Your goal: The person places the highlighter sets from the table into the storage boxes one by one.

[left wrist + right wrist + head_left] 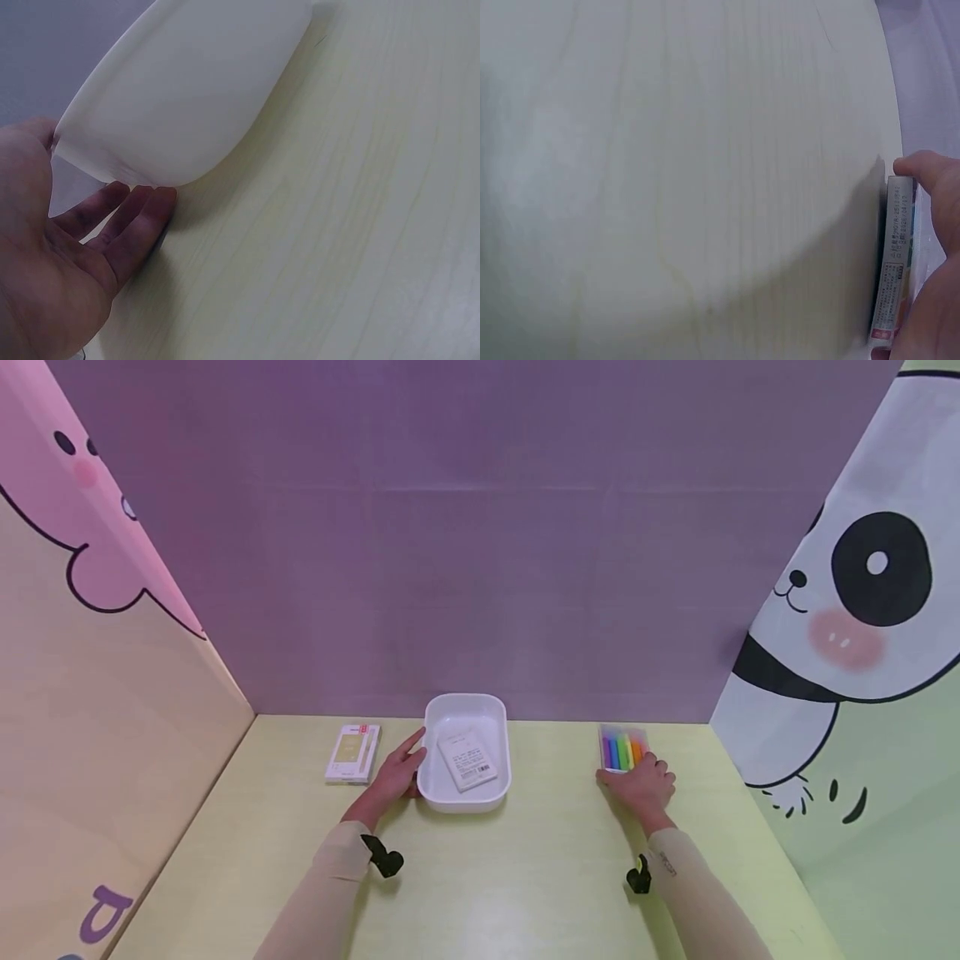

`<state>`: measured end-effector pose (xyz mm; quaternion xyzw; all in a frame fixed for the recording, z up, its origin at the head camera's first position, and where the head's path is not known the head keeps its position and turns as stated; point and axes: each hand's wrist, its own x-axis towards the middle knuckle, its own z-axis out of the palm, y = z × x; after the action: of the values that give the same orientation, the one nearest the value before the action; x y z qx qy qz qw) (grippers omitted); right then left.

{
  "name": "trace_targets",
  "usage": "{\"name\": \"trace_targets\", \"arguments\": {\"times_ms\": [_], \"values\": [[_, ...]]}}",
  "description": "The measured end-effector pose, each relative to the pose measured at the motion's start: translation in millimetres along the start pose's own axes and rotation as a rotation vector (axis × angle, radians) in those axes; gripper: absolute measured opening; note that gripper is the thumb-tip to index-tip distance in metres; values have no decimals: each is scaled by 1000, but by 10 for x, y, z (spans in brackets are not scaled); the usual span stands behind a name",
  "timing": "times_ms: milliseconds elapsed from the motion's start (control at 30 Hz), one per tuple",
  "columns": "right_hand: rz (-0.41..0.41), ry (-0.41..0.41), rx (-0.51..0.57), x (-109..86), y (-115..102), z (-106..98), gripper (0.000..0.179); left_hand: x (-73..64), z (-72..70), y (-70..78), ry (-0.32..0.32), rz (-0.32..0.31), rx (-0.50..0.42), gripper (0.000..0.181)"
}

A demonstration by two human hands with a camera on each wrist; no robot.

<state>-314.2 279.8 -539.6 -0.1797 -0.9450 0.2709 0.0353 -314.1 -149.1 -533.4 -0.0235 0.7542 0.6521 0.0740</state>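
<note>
A white plastic basin (pixel 463 800) stands in the middle of the table in the head view, with a flat white packet (pixel 467 760) bearing printed text and a barcode lying in it. My left hand (pixel 396 775) grips the basin's left side; the left wrist view shows its fingertips against the basin's wall (pixel 195 82). Over on the right, my right hand (pixel 643 787) holds a clear-topped pack of coloured markers (pixel 619 750) by its near end, thumb on one side and fingers on the other. The pack's printed edge (pixel 892 262) shows in the right wrist view.
To the left of the basin lies a white and yellow box (pixel 352 753) with a pink corner. A purple panel (pixel 480 543) closes off the back of the pale wooden table (pixel 525 877), and printed side walls flank it.
</note>
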Motion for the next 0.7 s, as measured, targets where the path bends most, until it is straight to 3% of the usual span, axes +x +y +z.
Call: {"name": "trace_targets", "arguments": {"times_ms": [267,700], "values": [[13,36,28,-17,-5,15,91,-7,6,-7,-13,13,-23,51],[-48,42,54,-89,-66,-38,94,-37,-16,11,-16,5,-14,51]]}}
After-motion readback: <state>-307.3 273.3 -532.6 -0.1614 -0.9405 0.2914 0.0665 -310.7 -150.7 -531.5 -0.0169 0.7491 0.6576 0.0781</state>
